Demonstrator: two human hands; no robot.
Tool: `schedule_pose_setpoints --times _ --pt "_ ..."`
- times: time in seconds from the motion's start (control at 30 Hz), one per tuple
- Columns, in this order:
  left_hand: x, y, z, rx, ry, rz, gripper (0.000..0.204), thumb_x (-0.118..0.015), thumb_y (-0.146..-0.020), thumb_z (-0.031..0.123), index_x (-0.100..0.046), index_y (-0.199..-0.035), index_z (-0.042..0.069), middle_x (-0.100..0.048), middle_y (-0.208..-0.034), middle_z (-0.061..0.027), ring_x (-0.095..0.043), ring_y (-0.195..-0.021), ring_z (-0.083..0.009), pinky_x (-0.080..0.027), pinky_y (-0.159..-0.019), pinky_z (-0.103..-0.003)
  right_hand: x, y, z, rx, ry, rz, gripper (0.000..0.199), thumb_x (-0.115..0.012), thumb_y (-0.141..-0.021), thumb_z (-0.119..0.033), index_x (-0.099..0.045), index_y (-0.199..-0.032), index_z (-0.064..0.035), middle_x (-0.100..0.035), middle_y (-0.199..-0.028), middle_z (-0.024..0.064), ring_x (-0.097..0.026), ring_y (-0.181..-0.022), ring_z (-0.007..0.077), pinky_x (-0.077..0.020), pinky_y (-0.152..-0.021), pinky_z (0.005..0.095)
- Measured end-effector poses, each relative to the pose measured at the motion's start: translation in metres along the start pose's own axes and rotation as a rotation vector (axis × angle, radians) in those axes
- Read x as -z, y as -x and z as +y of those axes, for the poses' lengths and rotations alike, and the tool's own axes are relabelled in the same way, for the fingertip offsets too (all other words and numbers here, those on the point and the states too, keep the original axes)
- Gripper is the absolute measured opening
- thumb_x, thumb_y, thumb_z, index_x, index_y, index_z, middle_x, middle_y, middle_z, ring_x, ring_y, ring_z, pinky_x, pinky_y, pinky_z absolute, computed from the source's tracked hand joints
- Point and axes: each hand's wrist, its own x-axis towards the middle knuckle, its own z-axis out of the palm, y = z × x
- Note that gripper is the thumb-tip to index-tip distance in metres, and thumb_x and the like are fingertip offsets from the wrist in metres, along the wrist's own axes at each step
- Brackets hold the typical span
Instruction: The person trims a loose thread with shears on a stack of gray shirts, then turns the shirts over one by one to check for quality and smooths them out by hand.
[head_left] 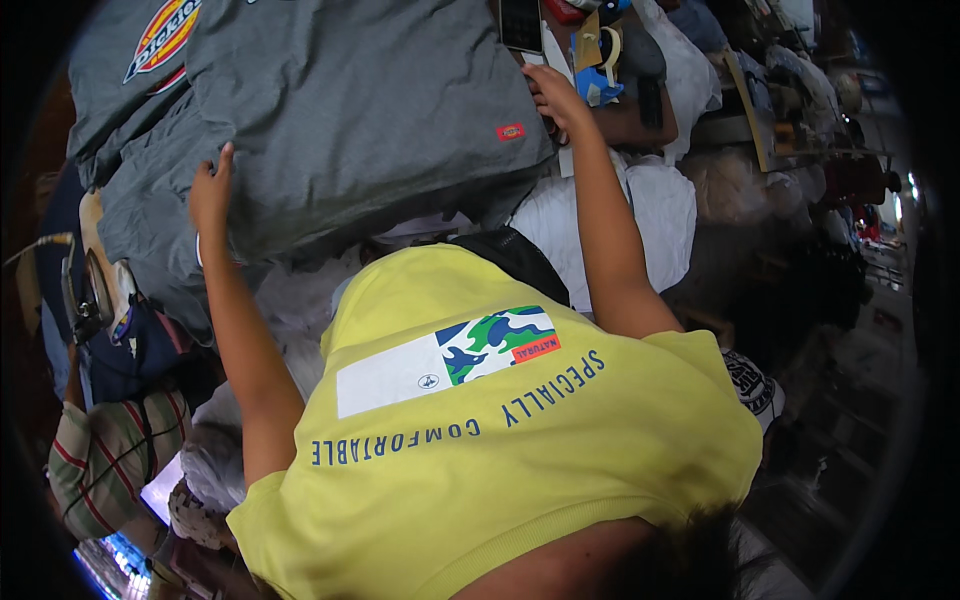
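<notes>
A grey garment is lying spread across the far counter, filling most of the far left of the view, with a second grey piece carrying a coloured badge lying just beyond it at the far left. Nearer, a person in a yellow shirt is leaning over it, both arms reaching out. White bundles are lying to the right, under the right arm. A striped cloth is sitting at the near left, with an iron just beyond it. The left hand is resting flat, fingers spread, on the garment's left edge. The right hand is pressing down at the garment's far right corner, fingers curled; I cannot tell whether it is pinching the cloth. The hands are well apart. A small red tag is showing near the right hand.
</notes>
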Motion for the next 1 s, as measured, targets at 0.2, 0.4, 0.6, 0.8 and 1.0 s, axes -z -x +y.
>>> schedule_pose_setpoints --times 0.2,0.4,0.6,0.8,1.0 --pt "0.006 -0.017 -0.021 -0.103 0.296 0.131 0.051 -0.053 -0.08 0.045 -0.055 -0.104 0.0 -0.057 -0.093 -0.0124 -0.054 -0.085 -0.023 -0.041 -0.074 -0.029 -0.022 -0.015 -0.026 0.221 0.228 -0.004 0.04 -0.067 -0.074 -0.022 -0.053 -0.099 0.0052 -0.059 -0.091 0.0096 -0.056 -0.083 0.0182 -0.0426 -0.077 0.0277" --pt "0.065 0.087 -0.046 -0.072 0.558 -0.072 0.026 -0.054 -0.084 0.028 -0.05 -0.074 0.005 -0.037 -0.065 0.0038 -0.032 -0.061 -0.0084 -0.029 -0.055 -0.024 0.046 0.059 0.008 0.292 0.223 -0.085 0.041 -0.067 -0.074 -0.02 -0.053 -0.104 0.0043 -0.059 -0.093 0.006 -0.053 -0.084 0.0109 -0.0411 -0.076 0.0238" --pt "-0.029 0.189 -0.189 0.182 0.254 -0.568 0.028 -0.061 -0.078 0.019 -0.055 -0.093 -0.004 -0.055 -0.076 -0.0037 -0.05 -0.068 -0.0119 -0.042 -0.062 -0.027 0.063 0.132 0.155 -0.114 0.567 -0.327 0.022 -0.068 -0.071 -0.02 -0.056 -0.08 -0.0032 -0.052 -0.069 0.0013 -0.043 -0.063 0.0102 -0.0378 -0.057 0.0251" --pt "-0.031 0.164 -0.113 -0.017 0.434 0.078 0.034 -0.059 -0.08 0.019 -0.051 -0.105 -0.001 -0.056 -0.102 -0.0154 -0.057 -0.086 -0.026 -0.043 -0.076 -0.034 0.045 0.111 0.178 0.195 0.686 -0.073 0.014 -0.063 -0.074 -0.017 -0.058 -0.078 -0.0048 -0.059 -0.071 0.0083 -0.057 -0.067 0.0163 -0.044 -0.061 0.0291" --pt "0.006 0.11 -0.044 -0.444 0.056 0.152 0.032 -0.063 -0.076 0.017 -0.051 -0.1 0.001 -0.051 -0.092 -0.0151 -0.052 -0.082 -0.029 -0.04 -0.074 -0.035 -0.022 0.091 0.031 0.544 0.709 -0.07 0.043 -0.07 -0.069 -0.02 -0.051 -0.103 -0.0023 -0.05 -0.093 0.0087 -0.052 -0.073 0.0175 -0.0421 -0.064 0.0264"
